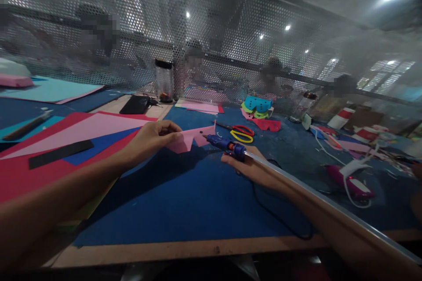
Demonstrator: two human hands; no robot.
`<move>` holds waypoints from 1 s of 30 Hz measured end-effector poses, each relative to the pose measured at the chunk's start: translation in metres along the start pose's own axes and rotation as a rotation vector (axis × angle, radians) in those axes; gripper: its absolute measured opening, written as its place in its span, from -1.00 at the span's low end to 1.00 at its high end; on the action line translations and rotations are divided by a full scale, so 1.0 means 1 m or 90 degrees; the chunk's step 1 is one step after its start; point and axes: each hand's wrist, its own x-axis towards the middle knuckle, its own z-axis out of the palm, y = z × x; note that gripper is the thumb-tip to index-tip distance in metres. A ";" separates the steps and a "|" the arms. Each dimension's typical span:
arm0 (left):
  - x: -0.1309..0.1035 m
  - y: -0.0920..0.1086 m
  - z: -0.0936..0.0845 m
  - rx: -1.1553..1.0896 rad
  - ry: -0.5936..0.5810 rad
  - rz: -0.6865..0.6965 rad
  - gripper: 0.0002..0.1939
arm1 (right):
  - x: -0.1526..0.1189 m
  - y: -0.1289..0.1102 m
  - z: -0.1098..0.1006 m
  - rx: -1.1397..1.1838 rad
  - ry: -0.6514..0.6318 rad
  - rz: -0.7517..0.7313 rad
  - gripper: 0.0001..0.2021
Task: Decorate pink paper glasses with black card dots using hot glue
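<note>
My left hand [156, 134] pinches one end of a pink paper cutout [181, 139], shaped like a mask, above the blue table mat. In my right hand [245, 164] is a blue glue gun [222, 144] with a long clear glue stick [296, 180] running out of its back. The gun's nozzle is at the cutout's right part, close to a small dark spot; whether it touches cannot be made out. Just beyond the gun lie scissors [242, 133] with red and yellow handles. A red mask-shaped cutout [268, 124] and a stack of blue and green ones [257, 105] lie behind them.
Coloured sheets [82, 125] with a black strip [61, 153] lie at left. A black phone [135, 104] and a jar [164, 80] stand before the perforated metal screen [224, 30]. At right are a magenta device [349, 184] with a white cord and paper scraps. A dark cable [280, 219] loops nearby.
</note>
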 end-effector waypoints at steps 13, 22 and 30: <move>0.000 -0.005 0.000 -0.004 0.004 0.012 -0.69 | -0.001 -0.005 -0.003 -0.058 0.006 -0.019 -0.63; 0.000 -0.003 -0.001 -0.008 -0.001 0.014 -0.66 | 0.000 -0.002 -0.003 -0.055 0.002 -0.014 -0.63; 0.001 -0.004 0.000 0.005 0.007 0.014 -0.66 | 0.000 0.000 -0.001 -0.021 -0.006 -0.033 -0.65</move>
